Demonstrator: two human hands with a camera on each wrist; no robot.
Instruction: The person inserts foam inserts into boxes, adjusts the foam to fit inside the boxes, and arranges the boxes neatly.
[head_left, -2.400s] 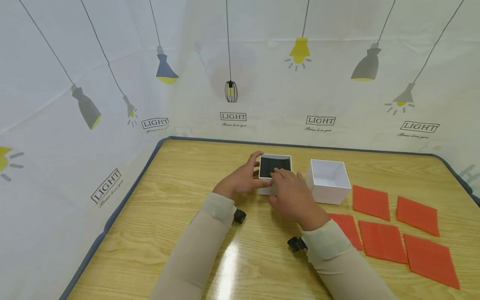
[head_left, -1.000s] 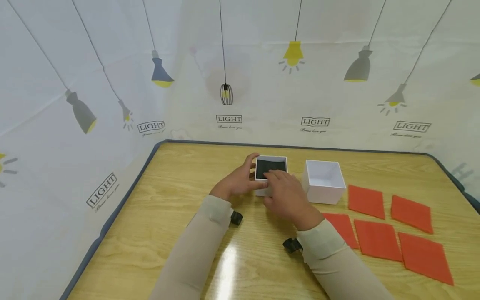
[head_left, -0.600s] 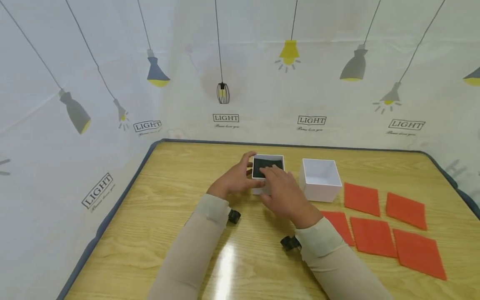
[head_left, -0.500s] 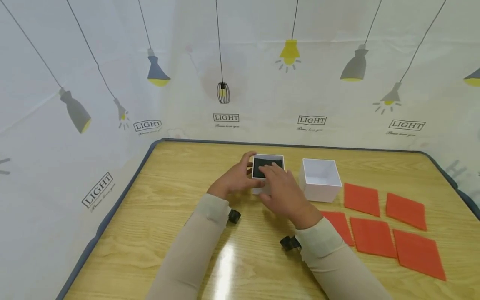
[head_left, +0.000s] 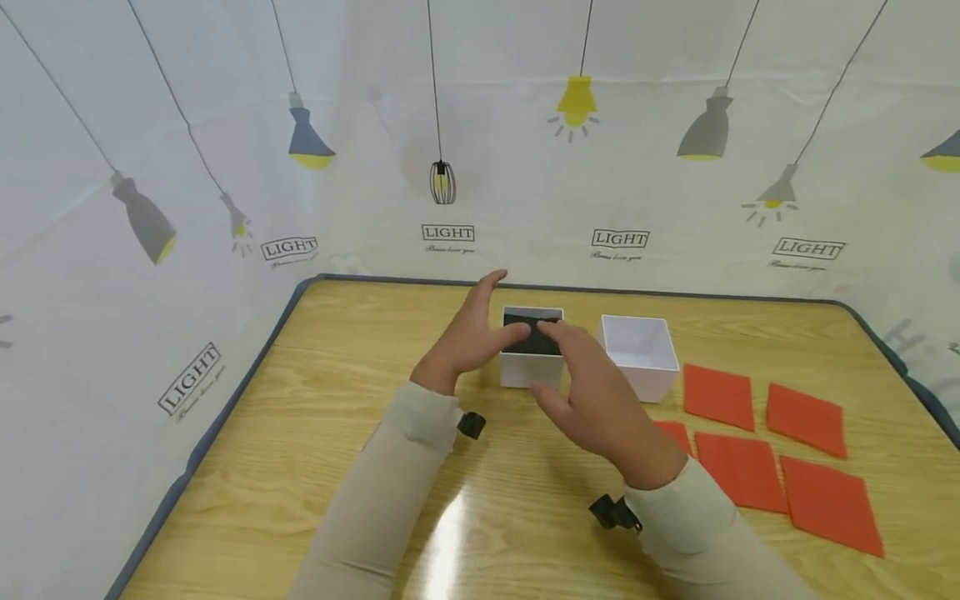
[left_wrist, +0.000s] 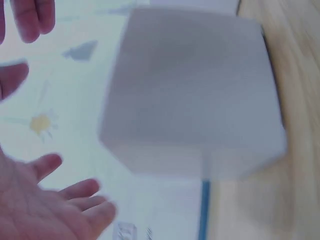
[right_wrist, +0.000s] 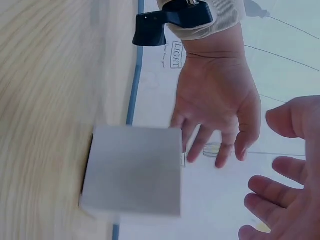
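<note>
A white open-topped box [head_left: 531,372] stands on the table with a black flat piece, perhaps cloth or foam, [head_left: 537,342] inside it. My left hand [head_left: 467,333] is raised at the box's left, off its walls, fingers extended and thumb pointing over the rim. On the near right side hovers my right hand [head_left: 606,404], its fingers stretched above the rim and holding nothing. The left wrist view shows the box [left_wrist: 195,95] apart from my left hand [left_wrist: 52,202]. Likewise in the right wrist view, my right hand [right_wrist: 287,195] is clear of the box [right_wrist: 135,170].
A second white box [head_left: 651,383] with a bare interior stands to the right. Several red square sheets [head_left: 717,397] lie on the wooden table [head_left: 322,467] at the right. A white curtain [head_left: 375,167] printed with lamps hangs behind and to the left.
My left hand has let go of the box and lifted upward. The right hand has pulled up and back from the black piece, which stays in the box.
</note>
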